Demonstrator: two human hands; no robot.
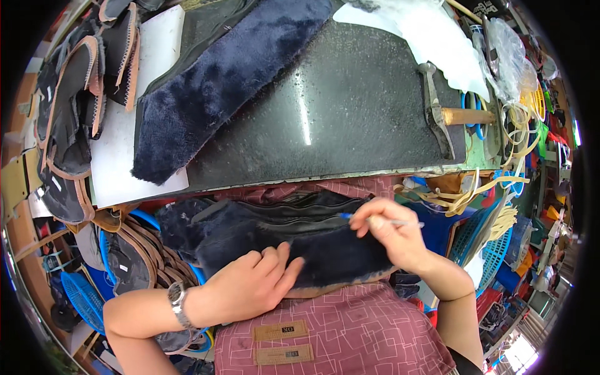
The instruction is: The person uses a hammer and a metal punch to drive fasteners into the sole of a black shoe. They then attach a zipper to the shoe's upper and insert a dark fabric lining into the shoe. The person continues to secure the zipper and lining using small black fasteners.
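A dark navy fur piece with black leather layers [337, 250] lies across my lap, over a maroon patterned apron [375, 325]. My left hand [247, 284] rests on its near part, fingers loosely bent and apart, holding nothing. Between the fingers of my right hand [397, 237] is a slim pen [403, 222], its blue end pointing left over the black leather folds. I cannot tell whether that end touches the leather. A second long navy fur piece [231, 81] lies slantwise on the black work board [350, 106] ahead of me.
On the board's right lie a hammer [432, 112], blue-handled scissors [480, 128] and a white sheet [412, 31]. Dark shoe-upper pieces [72, 119] pile up at the far left. Blue baskets [81, 303] stand low on both sides, with pale strips [462, 200] hanging at the right.
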